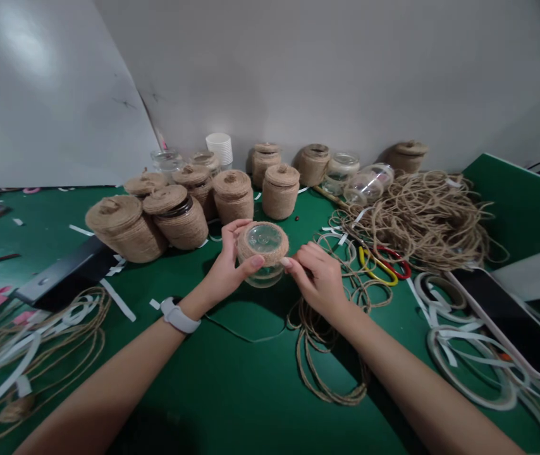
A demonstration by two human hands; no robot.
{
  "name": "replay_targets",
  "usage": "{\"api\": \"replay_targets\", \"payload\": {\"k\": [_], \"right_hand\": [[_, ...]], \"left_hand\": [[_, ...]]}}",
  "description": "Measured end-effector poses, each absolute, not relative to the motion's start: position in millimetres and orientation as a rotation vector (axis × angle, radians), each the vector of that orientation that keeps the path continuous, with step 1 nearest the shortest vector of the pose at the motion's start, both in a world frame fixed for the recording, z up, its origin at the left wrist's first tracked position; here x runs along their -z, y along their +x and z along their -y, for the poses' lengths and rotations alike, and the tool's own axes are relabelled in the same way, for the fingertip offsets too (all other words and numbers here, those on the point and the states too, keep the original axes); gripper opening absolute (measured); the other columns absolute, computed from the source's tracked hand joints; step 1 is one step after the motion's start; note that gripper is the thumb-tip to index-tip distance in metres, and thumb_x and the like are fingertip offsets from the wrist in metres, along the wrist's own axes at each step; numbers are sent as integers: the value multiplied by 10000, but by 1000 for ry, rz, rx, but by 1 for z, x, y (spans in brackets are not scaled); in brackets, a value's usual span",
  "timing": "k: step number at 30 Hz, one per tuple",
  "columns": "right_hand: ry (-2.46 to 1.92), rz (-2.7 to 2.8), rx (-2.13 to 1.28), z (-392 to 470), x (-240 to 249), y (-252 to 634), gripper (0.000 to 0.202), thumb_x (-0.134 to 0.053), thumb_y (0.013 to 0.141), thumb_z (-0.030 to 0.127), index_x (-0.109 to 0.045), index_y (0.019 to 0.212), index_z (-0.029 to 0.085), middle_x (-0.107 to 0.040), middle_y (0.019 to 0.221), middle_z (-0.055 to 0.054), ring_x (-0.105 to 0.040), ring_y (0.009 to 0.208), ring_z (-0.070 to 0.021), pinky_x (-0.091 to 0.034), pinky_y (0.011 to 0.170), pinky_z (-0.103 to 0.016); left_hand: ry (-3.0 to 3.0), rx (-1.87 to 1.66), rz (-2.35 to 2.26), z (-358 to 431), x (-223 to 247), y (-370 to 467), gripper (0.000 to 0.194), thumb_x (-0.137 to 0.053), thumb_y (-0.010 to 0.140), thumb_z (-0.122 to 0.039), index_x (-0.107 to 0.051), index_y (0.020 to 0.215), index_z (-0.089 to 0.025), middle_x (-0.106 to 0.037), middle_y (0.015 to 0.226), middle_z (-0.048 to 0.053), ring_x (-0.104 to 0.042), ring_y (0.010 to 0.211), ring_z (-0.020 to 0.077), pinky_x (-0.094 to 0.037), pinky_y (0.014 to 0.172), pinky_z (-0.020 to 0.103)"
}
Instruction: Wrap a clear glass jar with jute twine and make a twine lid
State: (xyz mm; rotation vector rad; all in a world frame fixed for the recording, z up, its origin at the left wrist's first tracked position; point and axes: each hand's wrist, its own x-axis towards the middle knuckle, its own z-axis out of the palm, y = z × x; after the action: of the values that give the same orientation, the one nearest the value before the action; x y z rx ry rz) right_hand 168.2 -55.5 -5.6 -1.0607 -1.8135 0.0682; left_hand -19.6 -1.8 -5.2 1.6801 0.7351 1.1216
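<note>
Between my hands is a clear glass jar (264, 239), partly wrapped with a band of brown twine below its round glass end, which faces up. Bare glass shows beneath the band. My left hand (233, 256) grips the jar from the left, thumb across the wrapping. At the jar's right side my right hand (316, 275) is closed in a pinch with its thumb tip near the wrapping; the pinched strand is mostly hidden, but looks like the twine. Loose loops of twine (315, 373) lie on the green table under and beside my right hand.
Several twine-covered jars (233, 196) stand behind, beside bare glass jars (369, 183) and stacked white cups (220, 148). A twine heap (435, 218), scissors (379, 265), tape rolls (441, 291) and a phone (516, 322) lie right. White strips (28, 354) and a dark box (66, 272) lie left.
</note>
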Motion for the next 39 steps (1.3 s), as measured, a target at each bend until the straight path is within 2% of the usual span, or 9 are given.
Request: {"api": "replay_targets", "payload": {"k": [5, 11, 18, 21, 24, 27, 29, 32, 39], "right_hand": [[-1036, 1786, -36, 57, 3, 169, 262, -492, 962, 281, -532, 715, 204, -508, 612, 2, -431, 604, -145, -342, 583, -288], [-1068, 1742, -65, 55, 0, 167, 269, -467, 975, 251, -508, 712, 205, -502, 623, 7, -432, 608, -142, -343, 586, -281], [-1160, 1675, -348, 57, -7, 159, 358, -471, 961, 363, -429, 636, 219, -415, 583, 38, -396, 551, -116, -319, 544, -259], [-1252, 1604, -578, 60, -17, 150, 386, -474, 949, 414, -405, 625, 216, -370, 555, 60, -353, 515, -95, -296, 528, -246], [-1346, 1466, -741, 64, -30, 140, 436, -489, 928, 482, -391, 602, 210, -338, 543, 66, -324, 520, -88, -270, 519, -241], [-1405, 1278, -838, 67, -39, 131, 466, -493, 911, 525, -382, 589, 207, -326, 561, 62, -320, 543, -91, -262, 517, -240], [-1425, 1207, -902, 65, -43, 129, 468, -487, 907, 542, -395, 594, 206, -334, 575, 57, -325, 556, -95, -263, 515, -240], [-1409, 1237, -1024, 60, -45, 131, 469, -477, 906, 553, -409, 597, 207, -340, 578, 56, -315, 555, -97, -255, 505, -241], [-1462, 1288, -1052, 53, -34, 142, 502, -467, 902, 579, -356, 577, 214, -290, 577, 58, -293, 556, -100, -237, 506, -245]], "left_hand": [[1643, -1066, -743, -1, 1, -22, 555, -690, 788, -529, -478, 1190, -211, -565, 1292, 118, -545, 1209, 282, -440, 1022, 424], [1563, -1000, -646, -5, -7, -25, 546, -723, 778, -461, -509, 1214, -212, -579, 1312, 114, -542, 1222, 281, -430, 1039, 414], [1458, -884, -595, -11, -15, -30, 573, -751, 752, -422, -556, 1232, -176, -602, 1297, 117, -547, 1219, 293, -427, 1038, 392], [1384, -895, -591, -13, -15, -32, 576, -721, 777, -462, -579, 1249, -166, -618, 1283, 125, -552, 1215, 300, -426, 1032, 386], [1316, -879, -586, -12, -14, -31, 588, -616, 832, -579, -607, 1238, -154, -630, 1267, 142, -572, 1192, 305, -429, 1022, 381], [1266, -794, -533, -9, -14, -30, 813, -669, 697, -707, -559, 1299, -172, -614, 1286, 145, -564, 1201, 323, -436, 1017, 383], [1244, -712, -566, -5, -15, -29, 883, -807, 619, -592, -485, 1344, -202, -614, 1274, 131, -581, 1174, 312, -460, 981, 375], [1233, -715, -685, -2, -15, -29, 745, -825, 641, -503, -509, 1236, -186, -631, 1195, 116, -603, 1109, 282, -472, 942, 361], [1374, -587, -864, -7, -13, -37, 656, -733, 702, -571, -536, 1176, -162, -618, 1164, 125, -583, 1122, 307, -451, 976, 428]]}}
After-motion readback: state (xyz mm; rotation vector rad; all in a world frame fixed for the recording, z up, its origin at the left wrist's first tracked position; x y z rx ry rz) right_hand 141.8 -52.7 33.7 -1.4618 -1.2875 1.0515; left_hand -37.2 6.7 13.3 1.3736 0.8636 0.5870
